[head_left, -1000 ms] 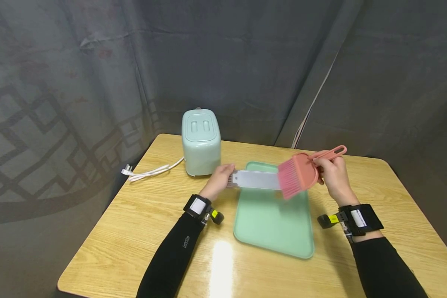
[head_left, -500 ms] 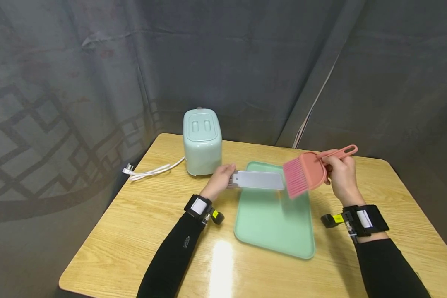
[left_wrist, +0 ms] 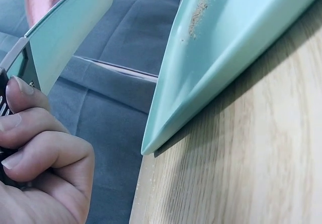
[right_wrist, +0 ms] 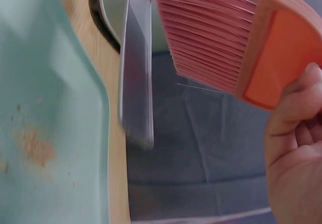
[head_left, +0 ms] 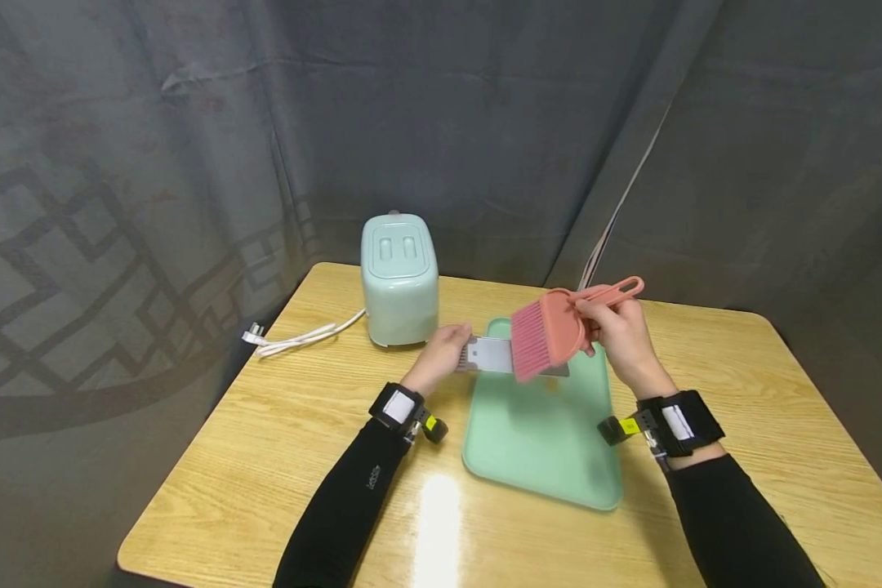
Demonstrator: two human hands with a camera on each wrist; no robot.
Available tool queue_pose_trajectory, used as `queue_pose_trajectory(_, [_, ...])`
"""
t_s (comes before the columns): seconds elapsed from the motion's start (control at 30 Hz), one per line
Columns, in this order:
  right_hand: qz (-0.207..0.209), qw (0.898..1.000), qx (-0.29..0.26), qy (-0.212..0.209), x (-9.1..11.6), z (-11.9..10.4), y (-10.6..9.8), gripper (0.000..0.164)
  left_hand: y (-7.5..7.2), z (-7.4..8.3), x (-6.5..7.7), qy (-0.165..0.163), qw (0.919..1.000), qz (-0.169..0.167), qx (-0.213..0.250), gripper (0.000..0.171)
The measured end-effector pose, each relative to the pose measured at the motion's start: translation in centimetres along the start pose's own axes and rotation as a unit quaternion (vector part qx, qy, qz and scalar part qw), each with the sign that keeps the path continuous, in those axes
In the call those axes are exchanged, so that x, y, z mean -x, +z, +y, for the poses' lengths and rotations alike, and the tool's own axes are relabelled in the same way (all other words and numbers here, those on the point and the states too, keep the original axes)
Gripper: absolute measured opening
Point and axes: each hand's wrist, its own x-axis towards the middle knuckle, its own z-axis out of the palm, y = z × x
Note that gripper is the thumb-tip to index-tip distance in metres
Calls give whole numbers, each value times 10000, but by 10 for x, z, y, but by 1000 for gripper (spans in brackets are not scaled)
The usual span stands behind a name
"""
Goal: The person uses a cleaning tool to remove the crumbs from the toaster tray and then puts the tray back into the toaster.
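In the head view my left hand (head_left: 438, 357) grips the slotted grey end of a flat metal crumb tray (head_left: 489, 355), held out level over the far part of a mint-green tray (head_left: 544, 445). My right hand (head_left: 625, 343) holds a pink hand brush (head_left: 559, 327) by its handle. The bristles (head_left: 531, 343) cross over the crumb tray and hide its middle. In the right wrist view the bristles (right_wrist: 206, 32) hang beside the metal plate (right_wrist: 136, 73). Light-brown crumbs (right_wrist: 37, 146) lie in the green tray, seen also in the left wrist view as a crumb patch (left_wrist: 198, 15).
A mint-green toaster (head_left: 399, 282) with a lid over its top stands at the back left of the wooden table (head_left: 265, 457). Its white cord and plug (head_left: 294, 339) trail to the table's left edge. A grey curtain (head_left: 448, 139) hangs behind.
My right hand first drew the brush rightward off the crumb tray's end, then brought it back left over the plate. My left hand and the crumb tray have hardly moved.
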Motion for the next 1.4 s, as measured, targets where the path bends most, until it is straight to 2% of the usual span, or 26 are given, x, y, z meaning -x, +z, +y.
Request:
queue_pose_trajectory(0.1, [-192,9998,43,52,-3,-2,11,24,1,0,0,-10,9999,-86,60,46])
queue_pose_trajectory(0.3, [-316,9992,219,134,-5,2,28,26,3,0,0,71,9999,-113,82,44])
queue_pose_trajectory(0.53, [-538,9979,249,246,-4,12,37,30,4,0,3,128,9999,-74,45,44])
queue_pose_trajectory(1.03, [-294,9958,797,354,1,10,21,31,1,1,0,23,9989,-197,436,43])
queue_pose_trajectory(1.4, [-29,9970,706,326,6,10,5,29,-2,2,1,37,9989,-221,405,46])
